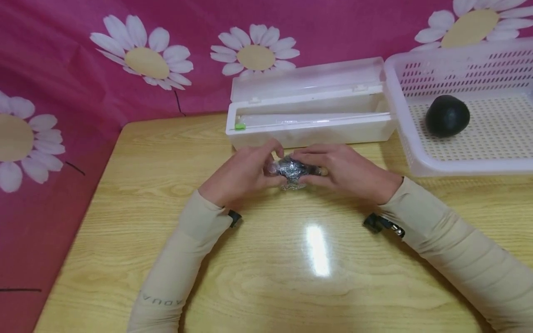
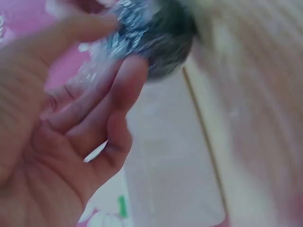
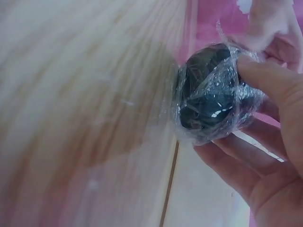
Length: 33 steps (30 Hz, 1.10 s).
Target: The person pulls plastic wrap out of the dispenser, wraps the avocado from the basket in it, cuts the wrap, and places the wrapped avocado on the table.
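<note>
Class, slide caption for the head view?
Left hand and right hand hold a wrapped dark object near an open white box.

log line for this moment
left hand: holds film-wrapped dark object; right hand: holds same; cling film dispenser: lid open; basket: one rounded black object

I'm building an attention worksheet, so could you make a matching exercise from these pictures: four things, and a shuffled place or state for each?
1. Film-wrapped dark object
2. Black rounded object
3. White box
4. Green piece

A. In the basket
B. At the white box's left end, head view
C. Held by the left hand and right hand
D. Lid open

Pairs: 1-C, 2-A, 3-D, 4-B
</note>
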Available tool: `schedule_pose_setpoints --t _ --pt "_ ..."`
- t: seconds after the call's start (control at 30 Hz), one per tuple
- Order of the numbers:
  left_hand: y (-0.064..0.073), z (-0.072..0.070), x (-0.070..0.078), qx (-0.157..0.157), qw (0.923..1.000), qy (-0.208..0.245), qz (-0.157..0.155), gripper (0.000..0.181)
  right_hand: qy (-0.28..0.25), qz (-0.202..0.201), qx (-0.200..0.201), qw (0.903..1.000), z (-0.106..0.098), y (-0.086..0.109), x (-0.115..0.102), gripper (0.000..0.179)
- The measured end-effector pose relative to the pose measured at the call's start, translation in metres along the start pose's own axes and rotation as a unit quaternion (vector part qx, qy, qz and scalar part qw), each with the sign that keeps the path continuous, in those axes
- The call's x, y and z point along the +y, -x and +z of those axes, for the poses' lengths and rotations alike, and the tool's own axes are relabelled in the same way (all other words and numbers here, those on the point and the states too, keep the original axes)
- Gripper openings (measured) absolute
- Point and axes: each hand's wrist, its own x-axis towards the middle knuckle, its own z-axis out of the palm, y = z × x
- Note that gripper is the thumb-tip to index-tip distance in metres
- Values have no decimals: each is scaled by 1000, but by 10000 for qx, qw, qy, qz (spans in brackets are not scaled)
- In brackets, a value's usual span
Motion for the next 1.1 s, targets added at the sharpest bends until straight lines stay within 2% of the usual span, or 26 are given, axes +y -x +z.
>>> schedule_pose_setpoints --t 0.07,0.13,0.27,0.4,0.5,0.67,0.8,0.87,1.0,1.07,1.1 --pt "3 -5 1 -180 9996 190 -73 43 -63 -49 69 9999 0 -1 -1 55" --pt "5 -9 1 -232 9991 291 -178 40 -98 -12 63 9999 0 -1 -3 54" --pt "5 -14 0 23 9999 141 -92 29 -26 -81 46 10000 0 -1 -4 54" --pt "2 -12 -4 353 9990 -46 286 17 37 -363 177 9992 2 -1 -4 52" --pt "0 -9 -7 535 9977 -20 419 16 25 -580 247 9980 3 -2 -3 51" --pt "-2 -5 -7 698 9970 120 311 16 82 -614 198 9979 2 -2 -5 51" --pt "-2 -6 2 592 9976 -278 247 17 149 -459 171 9987 1 -2 -7 52" --pt "0 -5 7 644 9957 -520 414 21 171 -347 119 9992 1 -2 -7 52" --pt "2 2 12 897 9839 -1183 997 42 332 -190 21 9993 3 -2 -6 53" --pt "4 6 13 935 9783 -1512 1062 54 365 -149 -53 9992 3 -2 -6 53" --pt "5 7 14 884 9775 -1639 992 58 364 -129 -85 9992 3 -1 -6 54"
